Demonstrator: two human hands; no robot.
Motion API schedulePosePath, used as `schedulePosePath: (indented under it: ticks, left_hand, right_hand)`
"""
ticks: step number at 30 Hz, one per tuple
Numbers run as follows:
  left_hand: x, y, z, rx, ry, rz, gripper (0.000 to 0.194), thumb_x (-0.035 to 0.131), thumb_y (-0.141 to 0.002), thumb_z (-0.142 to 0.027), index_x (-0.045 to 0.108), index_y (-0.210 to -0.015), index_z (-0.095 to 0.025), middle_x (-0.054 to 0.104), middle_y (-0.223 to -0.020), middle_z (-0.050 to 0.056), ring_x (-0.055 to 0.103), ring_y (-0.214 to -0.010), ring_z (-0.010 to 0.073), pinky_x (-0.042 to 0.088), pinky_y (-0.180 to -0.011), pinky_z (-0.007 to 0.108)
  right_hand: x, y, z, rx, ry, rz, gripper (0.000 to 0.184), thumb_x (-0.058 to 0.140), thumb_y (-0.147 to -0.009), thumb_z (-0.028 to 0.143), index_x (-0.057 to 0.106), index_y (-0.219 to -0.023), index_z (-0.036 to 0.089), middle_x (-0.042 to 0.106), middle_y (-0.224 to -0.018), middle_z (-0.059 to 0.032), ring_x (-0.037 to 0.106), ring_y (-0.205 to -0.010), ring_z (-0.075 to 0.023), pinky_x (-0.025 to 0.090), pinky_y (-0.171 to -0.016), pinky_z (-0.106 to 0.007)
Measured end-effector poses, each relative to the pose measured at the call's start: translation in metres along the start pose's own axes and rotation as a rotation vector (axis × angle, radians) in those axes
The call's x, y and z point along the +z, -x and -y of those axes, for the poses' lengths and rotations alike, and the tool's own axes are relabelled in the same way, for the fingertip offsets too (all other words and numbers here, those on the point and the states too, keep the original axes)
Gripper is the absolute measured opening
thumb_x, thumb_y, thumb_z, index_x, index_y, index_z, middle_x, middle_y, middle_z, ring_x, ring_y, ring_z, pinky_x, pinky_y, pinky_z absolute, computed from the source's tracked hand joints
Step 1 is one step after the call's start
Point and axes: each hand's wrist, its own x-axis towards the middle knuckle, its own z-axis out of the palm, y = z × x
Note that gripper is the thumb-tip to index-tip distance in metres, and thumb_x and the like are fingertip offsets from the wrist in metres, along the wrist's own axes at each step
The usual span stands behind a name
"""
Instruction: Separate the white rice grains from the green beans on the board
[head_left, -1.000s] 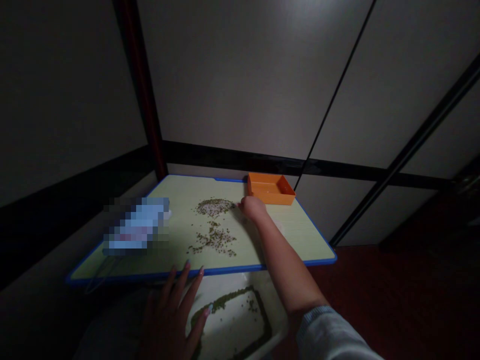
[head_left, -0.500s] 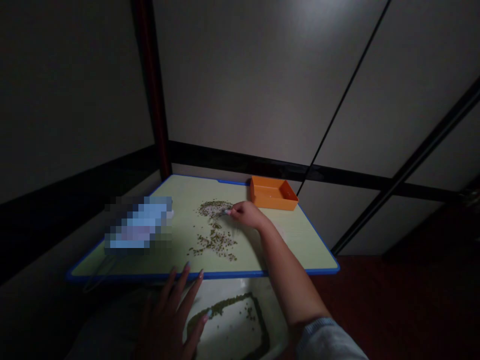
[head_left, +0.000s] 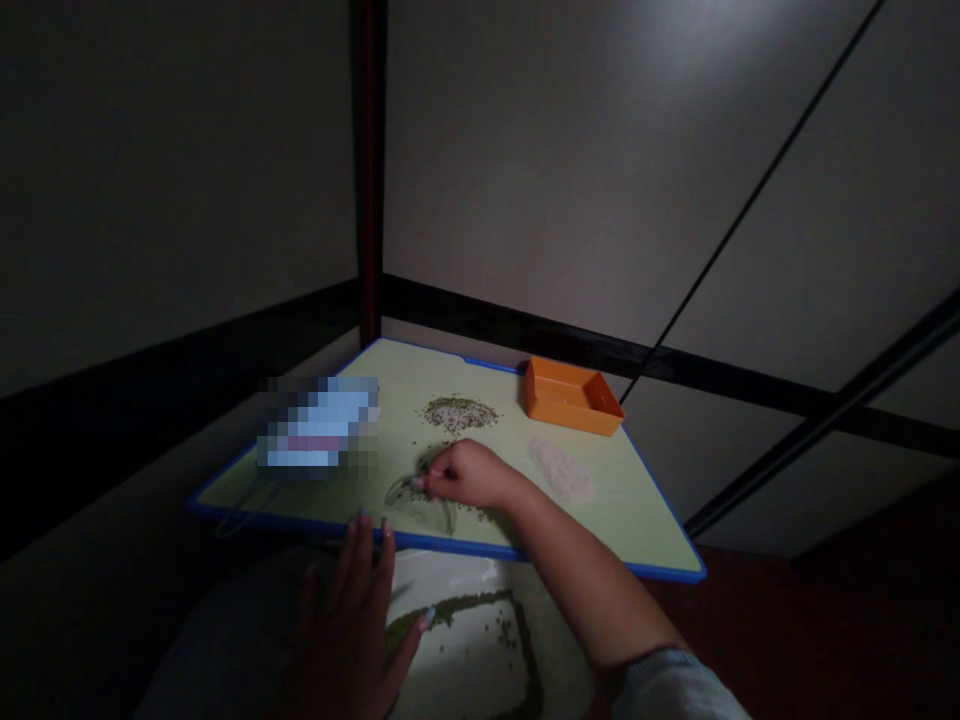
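Beans (head_left: 420,490) streak leftward under right hand (head_left: 469,473), grip closed; left hand (head_left: 349,620) flat, open.

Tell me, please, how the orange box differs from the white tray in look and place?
The orange box is small, sits on the green board's far edge and looks empty. The white tray is bigger, lies below the near edge and holds green beans. Both are shallow and open-topped.
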Motion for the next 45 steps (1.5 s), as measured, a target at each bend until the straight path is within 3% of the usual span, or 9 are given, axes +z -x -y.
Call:
schedulePosePath:
  ticks: [8, 13, 17, 22, 25, 29, 36, 40, 45]
  left_hand:
    - [0.003, -0.001, 0.0, 0.017, -0.017, -0.04, 0.075, 0.04, -0.081, -0.048, 0.014, -0.145, -0.017, 0.023, -0.155, 0.017, 0.024, -0.144, 0.0313, 0.031, -0.107, 0.058]
    - [0.002, -0.002, -0.001, 0.019, -0.032, -0.052, 0.075, 0.04, -0.08, -0.049, 0.017, -0.144, -0.017, 0.024, -0.155, 0.018, 0.025, -0.143, 0.0316, 0.029, -0.108, 0.058]
    - [0.002, -0.002, -0.001, 0.014, -0.037, -0.054, 0.073, 0.04, -0.081, -0.048, 0.018, -0.144, -0.019, 0.025, -0.154, 0.017, 0.026, -0.143, 0.0311, 0.027, -0.108, 0.06]
    - [0.003, 0.0, 0.002, 0.014, -0.035, -0.026, 0.071, 0.038, -0.082, -0.047, 0.017, -0.144, -0.022, 0.027, -0.155, 0.015, 0.025, -0.143, 0.0292, 0.027, -0.109, 0.059]
    - [0.0, 0.001, 0.003, 0.015, -0.038, -0.015, 0.07, 0.039, -0.083, -0.046, 0.016, -0.144, -0.023, 0.028, -0.154, 0.014, 0.026, -0.143, 0.0287, 0.028, -0.108, 0.058]
    - [-0.004, 0.002, 0.002, 0.034, -0.061, -0.006, 0.073, 0.04, -0.083, -0.046, 0.011, -0.145, -0.022, 0.024, -0.155, 0.014, 0.025, -0.144, 0.0281, 0.029, -0.108, 0.057]
    - [-0.007, 0.001, 0.003, 0.018, -0.067, 0.007, 0.073, 0.041, -0.083, -0.046, 0.01, -0.145, -0.022, 0.024, -0.155, 0.014, 0.025, -0.143, 0.0287, 0.03, -0.107, 0.057]
    - [-0.006, 0.001, 0.004, 0.03, -0.077, 0.01, 0.071, 0.038, -0.084, -0.045, 0.011, -0.145, -0.023, 0.023, -0.156, 0.013, 0.024, -0.144, 0.0277, 0.03, -0.108, 0.056]
    - [-0.004, 0.0, 0.003, 0.022, -0.086, -0.011, 0.071, 0.038, -0.084, -0.045, 0.012, -0.145, -0.021, 0.024, -0.155, 0.014, 0.025, -0.144, 0.0284, 0.029, -0.108, 0.058]
  right_hand:
    - [-0.002, -0.004, -0.004, 0.214, 0.253, -0.105, 0.033, 0.051, -0.087, 0.041, 0.07, -0.074, 0.018, 0.063, -0.063, -0.0006, 0.04, -0.055, -0.0085, 0.02, -0.053, -0.023]
    - [-0.013, -0.001, -0.016, 0.3, 0.284, -0.148, 0.031, 0.051, -0.086, 0.039, 0.071, -0.074, 0.018, 0.063, -0.064, -0.0015, 0.041, -0.055, -0.0094, 0.02, -0.052, -0.024]
    - [-0.016, 0.002, -0.026, 0.292, 0.191, -0.203, 0.031, 0.054, -0.084, 0.037, 0.066, -0.065, 0.015, 0.054, -0.055, 0.0015, 0.033, -0.051, -0.0076, 0.02, -0.051, -0.023]
    - [-0.015, 0.006, -0.036, 0.15, -0.16, -0.209, 0.038, 0.053, -0.085, 0.038, 0.062, -0.06, 0.012, 0.045, -0.049, 0.0042, 0.034, -0.049, -0.006, 0.024, -0.05, -0.021]
    - [-0.019, 0.01, -0.038, 0.064, -0.329, -0.139, 0.04, 0.059, -0.082, 0.044, 0.063, -0.06, 0.011, 0.045, -0.048, 0.0044, 0.034, -0.048, -0.0058, 0.025, -0.049, -0.02]
    - [-0.027, 0.019, -0.044, 0.067, -0.463, 0.086, 0.041, 0.064, -0.076, 0.05, 0.068, -0.065, 0.011, 0.053, -0.051, 0.0024, 0.042, -0.049, -0.0071, 0.032, -0.051, -0.021]
    - [-0.036, 0.028, -0.057, 0.033, -0.439, 0.233, 0.034, 0.068, -0.074, 0.044, 0.072, -0.07, 0.011, 0.062, -0.059, 0.0004, 0.048, -0.056, -0.0077, 0.038, -0.062, -0.022]
    - [-0.039, 0.029, -0.057, 0.059, -0.414, 0.266, 0.033, 0.07, -0.072, 0.044, 0.072, -0.069, 0.011, 0.06, -0.056, 0.0024, 0.045, -0.054, -0.0064, 0.034, -0.058, -0.021]
    - [-0.04, 0.029, -0.052, 0.104, -0.382, 0.344, 0.031, 0.069, -0.072, 0.043, 0.073, -0.073, 0.011, 0.045, -0.042, 0.0081, 0.037, -0.045, -0.0047, 0.029, -0.052, -0.02]
